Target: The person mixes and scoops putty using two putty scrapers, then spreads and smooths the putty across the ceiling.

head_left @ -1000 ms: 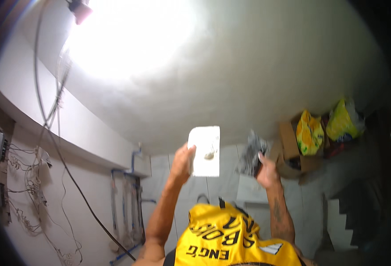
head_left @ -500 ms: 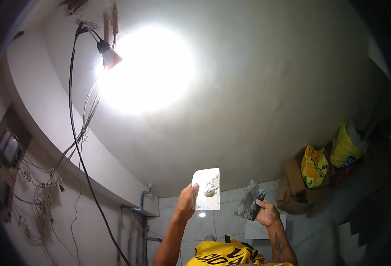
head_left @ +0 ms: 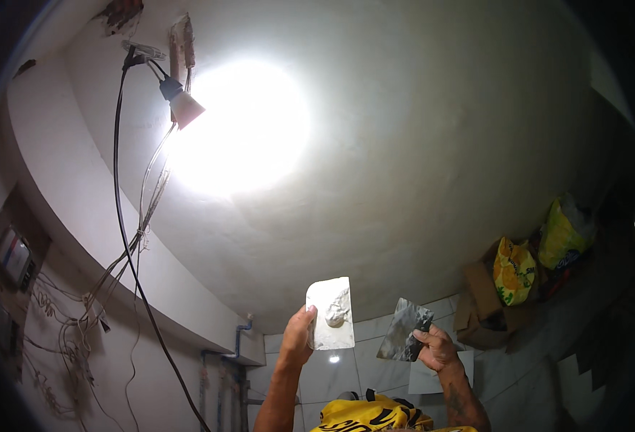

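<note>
My left hand (head_left: 297,337) grips the left edge of a flat white board (head_left: 320,295) with one rounded corner. A lump of white plaster-like paste (head_left: 337,308) sits on the board's face. To the right, my right hand (head_left: 437,347) is closed around the edge of a thin dark grey plate (head_left: 402,328), which looks like a flat spreading blade smeared with pale paste. Board and plate are held apart from each other, in front of the lower part of a smooth grey wall (head_left: 404,180).
A lit lamp (head_left: 185,108) hangs at upper left on a black cable (head_left: 119,173). Loose wires (head_left: 65,331) and blue pipes (head_left: 242,335) run along the left wall. A cardboard box (head_left: 479,320) with yellow bags (head_left: 513,272) stands at right on the tiled floor (head_left: 375,374).
The view has shifted slightly. The plate in my right hand has turned a little, showing more of its face. Both hands keep their hold.
</note>
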{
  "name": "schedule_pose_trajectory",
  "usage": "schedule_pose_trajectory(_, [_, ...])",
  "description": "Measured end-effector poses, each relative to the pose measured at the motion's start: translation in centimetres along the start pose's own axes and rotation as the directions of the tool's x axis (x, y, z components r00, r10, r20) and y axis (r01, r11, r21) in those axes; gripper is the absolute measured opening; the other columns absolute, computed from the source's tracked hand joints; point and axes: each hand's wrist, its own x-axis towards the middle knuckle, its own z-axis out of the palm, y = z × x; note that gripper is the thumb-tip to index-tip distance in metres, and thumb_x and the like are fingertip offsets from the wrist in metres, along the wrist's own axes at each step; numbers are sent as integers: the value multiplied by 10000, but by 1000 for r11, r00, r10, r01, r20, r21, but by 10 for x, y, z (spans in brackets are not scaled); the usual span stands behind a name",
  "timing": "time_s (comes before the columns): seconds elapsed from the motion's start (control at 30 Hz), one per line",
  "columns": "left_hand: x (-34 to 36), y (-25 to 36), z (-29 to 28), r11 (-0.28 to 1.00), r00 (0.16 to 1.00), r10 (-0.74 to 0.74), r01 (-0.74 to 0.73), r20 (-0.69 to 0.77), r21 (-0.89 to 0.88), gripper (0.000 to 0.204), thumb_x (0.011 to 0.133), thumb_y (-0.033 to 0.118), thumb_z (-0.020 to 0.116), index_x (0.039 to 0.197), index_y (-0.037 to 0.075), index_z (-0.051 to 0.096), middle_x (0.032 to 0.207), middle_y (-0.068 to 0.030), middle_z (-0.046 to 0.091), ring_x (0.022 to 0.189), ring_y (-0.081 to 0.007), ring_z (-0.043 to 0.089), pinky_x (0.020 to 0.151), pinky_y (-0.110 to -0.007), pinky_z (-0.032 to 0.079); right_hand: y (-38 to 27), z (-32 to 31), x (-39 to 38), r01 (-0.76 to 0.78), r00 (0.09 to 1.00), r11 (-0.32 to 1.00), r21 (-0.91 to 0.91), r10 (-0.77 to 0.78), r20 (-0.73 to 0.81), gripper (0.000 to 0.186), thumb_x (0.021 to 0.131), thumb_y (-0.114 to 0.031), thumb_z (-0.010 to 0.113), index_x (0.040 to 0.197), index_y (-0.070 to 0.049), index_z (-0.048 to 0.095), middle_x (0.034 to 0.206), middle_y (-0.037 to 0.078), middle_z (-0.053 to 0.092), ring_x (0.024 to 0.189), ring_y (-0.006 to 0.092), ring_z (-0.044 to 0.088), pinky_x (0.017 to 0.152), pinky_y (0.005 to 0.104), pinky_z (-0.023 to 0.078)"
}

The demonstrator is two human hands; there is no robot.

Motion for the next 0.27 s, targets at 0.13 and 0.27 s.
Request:
schedule_pose_trajectory(0.13, [3, 7, 5, 999, 999, -14, 16, -51, 45, 407, 1010, 204, 427, 1290, -90, 450, 1186, -178, 603, 1016, -231, 640, 906, -350, 525, -6, 7, -6, 157, 987, 961, -226, -158, 13, 312, 942, -42, 543, 1250, 8, 549, 1123, 95, 639, 1044, 220, 628, 972, 417, 486])
schedule_pose_trajectory(0.27, [19, 13, -24, 990, 999, 45, -45, 8, 136, 432, 997, 228, 468, 1278, -100, 446, 1167, -191, 610, 1006, -230, 642, 894, -330, 529, -21, 20, 6, 383, 878, 238, -893, -395, 271, 313, 957, -111, 576, 1268, -76, 568, 1139, 69, 634, 1071, 181, 590, 969, 361, 479])
